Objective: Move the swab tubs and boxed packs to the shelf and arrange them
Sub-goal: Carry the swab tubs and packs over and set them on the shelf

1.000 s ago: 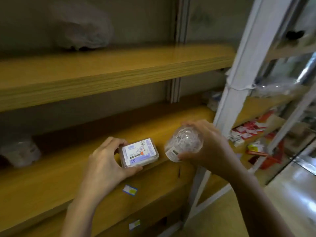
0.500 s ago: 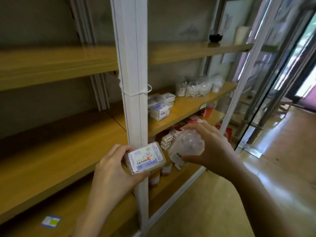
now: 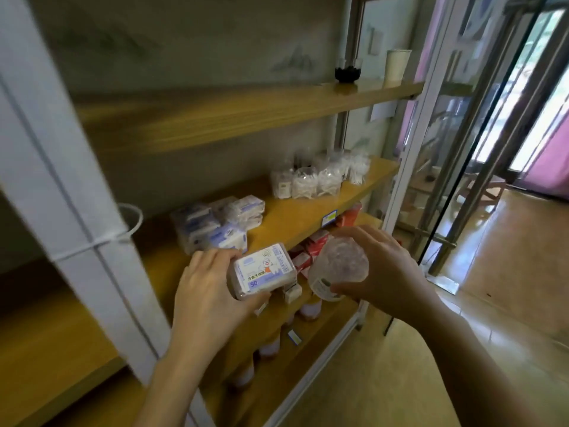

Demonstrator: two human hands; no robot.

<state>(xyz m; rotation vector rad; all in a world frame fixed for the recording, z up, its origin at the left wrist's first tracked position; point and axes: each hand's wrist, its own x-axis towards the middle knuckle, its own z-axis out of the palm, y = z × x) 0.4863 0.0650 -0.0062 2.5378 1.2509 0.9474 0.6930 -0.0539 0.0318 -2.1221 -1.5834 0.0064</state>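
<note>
The left hand curls round the end of a boxed pack, held in front of the middle shelf; it looks light and stiff, easy to hold by its edges. Just beside it, the right hand wraps a clear swab tub, likely light and slick-walled, so best gripped round its girth.

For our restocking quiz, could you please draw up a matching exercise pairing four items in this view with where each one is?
Things:
1. labelled boxed pack
2. round clear tub
3. white cup
4. row of swab tubs

Places:
A. right end of the top shelf
B. held in the left hand
C. far end of the middle shelf
D. held in the right hand

Pairs: 1-B, 2-D, 3-A, 4-C
</note>
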